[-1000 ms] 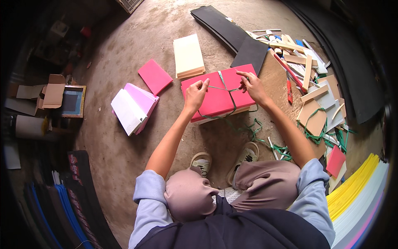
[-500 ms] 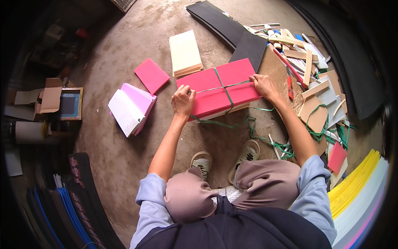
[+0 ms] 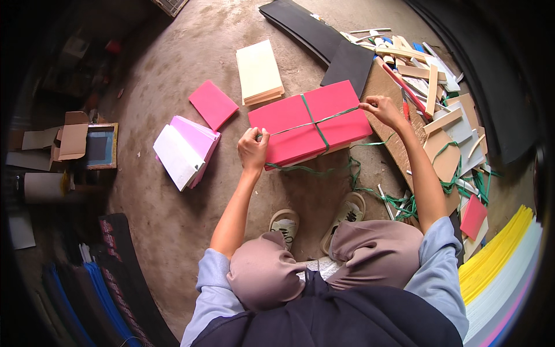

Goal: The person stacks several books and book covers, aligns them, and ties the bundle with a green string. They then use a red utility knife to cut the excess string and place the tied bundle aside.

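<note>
Now, red stack point(image 3: 296, 114): it sits flat on the floor point(image 3: 167, 231), out in front of the shoes point(image 3: 284, 224) and between the two hands. Pale sheets peek out under its red top.
Green string point(image 3: 315, 122): it goes over the top both ways, like a big plus sign, and the two lines meet near the middle.
Left hand point(image 3: 253, 149): it is by the left edge of the stack. Its fingers are curled and seem to pinch one part of the string.
Right hand point(image 3: 384, 110): it is just past the right edge. Thumb and fingers pinch the other part.
String between the hands: it looks straight and tight.
Done: the string is already around the red stack, and the cross on top is made.
Left to do: I think it is not fastened yet, because both hands have hold of it and I see no bow. A small knot could be at the cross, but I cannot tell.
Loose string point(image 3: 409, 203): more green string lies in a tangle on the floor, uncut as far as I can tell.
Cream stack point(image 3: 258, 72): it lies behind, with no string on it that I can see.
Pink and white stack point(image 3: 176, 156): it lies to the left, and no string shows there either.
</note>
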Tool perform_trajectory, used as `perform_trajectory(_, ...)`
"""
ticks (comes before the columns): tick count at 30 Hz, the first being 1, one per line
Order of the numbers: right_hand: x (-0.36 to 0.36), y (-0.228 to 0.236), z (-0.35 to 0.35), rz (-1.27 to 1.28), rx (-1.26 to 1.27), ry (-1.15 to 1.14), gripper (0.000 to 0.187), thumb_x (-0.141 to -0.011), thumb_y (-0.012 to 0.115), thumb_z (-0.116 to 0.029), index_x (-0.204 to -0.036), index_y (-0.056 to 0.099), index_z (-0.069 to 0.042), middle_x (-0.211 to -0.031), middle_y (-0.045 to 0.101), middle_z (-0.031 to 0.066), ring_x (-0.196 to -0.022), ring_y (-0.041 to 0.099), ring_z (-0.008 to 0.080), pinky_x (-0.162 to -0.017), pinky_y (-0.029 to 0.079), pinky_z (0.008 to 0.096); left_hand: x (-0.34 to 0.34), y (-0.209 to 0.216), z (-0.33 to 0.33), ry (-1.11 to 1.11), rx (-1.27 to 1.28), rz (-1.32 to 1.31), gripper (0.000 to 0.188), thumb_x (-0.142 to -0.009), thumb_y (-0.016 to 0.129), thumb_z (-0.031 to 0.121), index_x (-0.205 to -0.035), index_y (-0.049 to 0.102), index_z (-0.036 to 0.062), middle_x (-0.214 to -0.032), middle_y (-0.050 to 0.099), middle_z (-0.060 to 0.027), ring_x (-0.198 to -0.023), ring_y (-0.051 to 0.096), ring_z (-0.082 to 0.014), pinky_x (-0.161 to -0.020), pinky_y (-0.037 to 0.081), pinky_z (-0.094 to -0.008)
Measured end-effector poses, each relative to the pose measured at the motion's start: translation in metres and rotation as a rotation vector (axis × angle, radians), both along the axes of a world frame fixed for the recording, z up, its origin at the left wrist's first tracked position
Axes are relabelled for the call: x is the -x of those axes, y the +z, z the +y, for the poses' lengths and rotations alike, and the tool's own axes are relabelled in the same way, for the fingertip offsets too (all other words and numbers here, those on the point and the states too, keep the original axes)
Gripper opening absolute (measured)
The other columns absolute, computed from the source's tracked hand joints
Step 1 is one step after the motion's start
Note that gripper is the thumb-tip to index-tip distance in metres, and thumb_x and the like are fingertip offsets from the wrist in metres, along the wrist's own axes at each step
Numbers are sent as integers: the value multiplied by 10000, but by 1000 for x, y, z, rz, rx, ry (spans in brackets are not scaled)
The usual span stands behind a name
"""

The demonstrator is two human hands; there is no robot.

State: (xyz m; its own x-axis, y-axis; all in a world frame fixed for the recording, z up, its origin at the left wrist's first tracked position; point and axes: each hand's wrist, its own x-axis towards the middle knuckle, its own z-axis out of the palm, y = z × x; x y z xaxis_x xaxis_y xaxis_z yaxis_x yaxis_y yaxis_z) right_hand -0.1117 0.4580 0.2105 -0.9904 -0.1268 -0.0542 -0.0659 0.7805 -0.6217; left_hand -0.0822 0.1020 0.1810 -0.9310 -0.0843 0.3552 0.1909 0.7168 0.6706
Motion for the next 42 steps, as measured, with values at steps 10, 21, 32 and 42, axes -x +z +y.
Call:
perform_trajectory(10, -10, -13, 7, 344, -273, -4, 281, -852, 515, -350, -802, 568, -79, -696, 595, 145, -689, 593, 327, -573, 455, 406, -2, 5, -20, 80, -72, 64, 285, -724, 592, 84, -581, 363, -9, -534, 363, -117, -452, 360, -201, -465, 318, -329)
perform_trajectory(21, -11, -41, 11, 99, -225, -152, 297, -873, 472, -386, -849, 595, -117, -703, 598, 166, -714, 599, 339, -574, 459, 408, -5, -23, -24, 72, -115, -15, 294, -753, 572, 89, -586, 345, 5, -534, 291, -62, -483, 300, -89, -446, 257, -275)
perform_trajectory(32, -49, -159, 14, -311, 904, -317, 326, -912, 462, -257, -1133, 545, -33, -987, 593, 14, -879, 524, 52, -757, 423, 203, -86, -126, -59, 263, -471, -322, 342, -894, 467, 243, -635, 406, 28, -554, 303, 56, -540, 282, -47, -466, 247, -252)
perform_trajectory(42, -62, -236, -23, -301, 941, -616, 219, -878, 444, -215, -971, 555, -52, -853, 548, -2, -755, 489, 78, -650, 384, 228, -52, -218, -11, 155, -759, -362, 284, -865, 481, 238, -968, 569, -12, -913, 595, -104, -848, 547, -187, -707, 424, -328)
